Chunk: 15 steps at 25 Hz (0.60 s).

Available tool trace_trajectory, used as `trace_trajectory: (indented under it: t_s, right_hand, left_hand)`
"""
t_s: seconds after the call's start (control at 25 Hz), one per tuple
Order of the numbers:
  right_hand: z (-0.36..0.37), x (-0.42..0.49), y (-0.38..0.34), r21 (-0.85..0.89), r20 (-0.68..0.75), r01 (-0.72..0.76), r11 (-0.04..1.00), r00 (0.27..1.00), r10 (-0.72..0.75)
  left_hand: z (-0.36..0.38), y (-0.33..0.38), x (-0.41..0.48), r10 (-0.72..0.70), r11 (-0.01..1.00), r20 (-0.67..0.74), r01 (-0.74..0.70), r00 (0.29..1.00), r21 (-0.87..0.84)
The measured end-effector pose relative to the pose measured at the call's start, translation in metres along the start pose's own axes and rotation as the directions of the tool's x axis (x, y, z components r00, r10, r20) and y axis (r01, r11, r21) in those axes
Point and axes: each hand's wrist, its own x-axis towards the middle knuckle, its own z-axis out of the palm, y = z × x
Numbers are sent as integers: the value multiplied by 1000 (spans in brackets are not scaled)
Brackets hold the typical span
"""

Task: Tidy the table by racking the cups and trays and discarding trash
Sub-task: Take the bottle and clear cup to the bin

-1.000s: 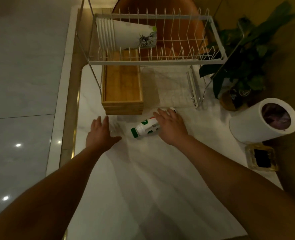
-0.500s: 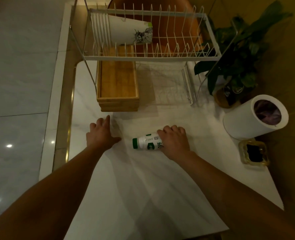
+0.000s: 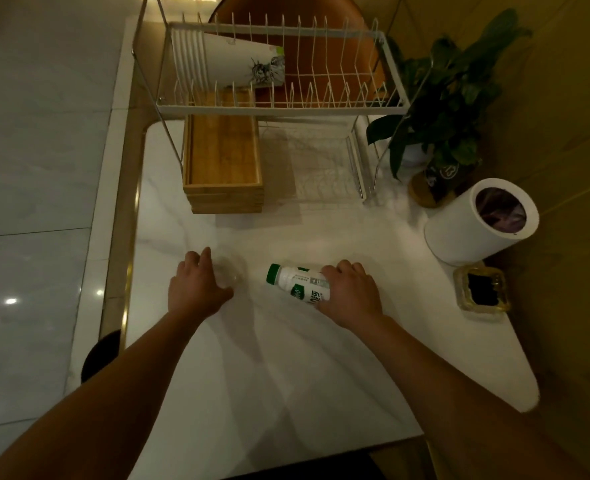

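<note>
Up at twelve o'clock on the white marble table (image 3: 321, 375), the white wire dish rack (image 3: 279, 109) holds a nested stack of white paper cups (image 3: 224, 60) lying sideways on its upper tier, and the stacked bamboo trays (image 3: 222, 161) sit beneath, so racking looks done. Trash is what remains! Dead centre, the right hand (image 3: 350, 294) is clamped over a white plastic bottle with a green cap (image 3: 295, 282), lying flat on the table. At nine o'clock of it, the left hand (image 3: 196, 289) rests with fingers spread, possibly against a clear plastic cup (image 3: 229, 273), hard to make out in this dim light. Over at two o'clock waits the white cylindrical bin (image 3: 473, 223), open-topped.
</note>
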Motion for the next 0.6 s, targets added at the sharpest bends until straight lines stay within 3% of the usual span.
trace_trajectory:
  t_s: [0.32, 0.6]
  right_hand:
    - [-10, -38, 5, 198, -28, -49, 979, 998, 56]
    - [-9, -54, 4, 183, 13, 83, 980, 996, -87]
  left_hand:
    - [5, 14, -85, -27, 993, -97, 16, 995, -113]
    - [18, -1, -152, -191, 975, -170, 168, 967, -143]
